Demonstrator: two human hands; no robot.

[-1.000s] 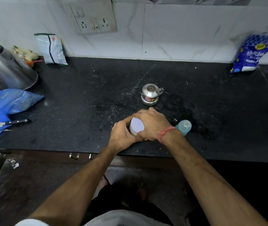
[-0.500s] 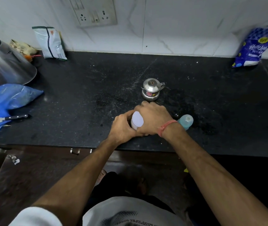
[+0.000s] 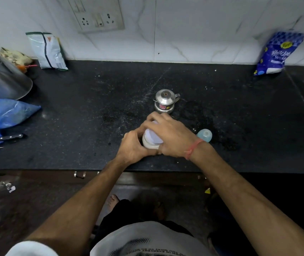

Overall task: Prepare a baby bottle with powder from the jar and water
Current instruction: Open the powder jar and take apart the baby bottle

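A white jar [image 3: 152, 139] with a pale lid stands near the front edge of the black counter [image 3: 92, 111]. My left hand [image 3: 131, 148] grips the jar's body from the left. My right hand [image 3: 171, 135] is curled over its lid from the right and top. Just right of my right wrist stands a light-blue baby bottle [image 3: 205, 135], mostly hidden behind the wrist. A small lidded steel pot [image 3: 165, 101] sits right behind the jar.
A steel kettle [image 3: 1, 76], a blue plastic bag [image 3: 1, 115] and a black-handled knife [image 3: 3, 139] lie at the left. A foil pouch [image 3: 47, 50] leans on the back wall, a blue sugar packet [image 3: 276, 52] at the back right.
Both hands stay on the jar. My right hand has shifted slightly round the lid, covering more of it. The view has tilted a little.
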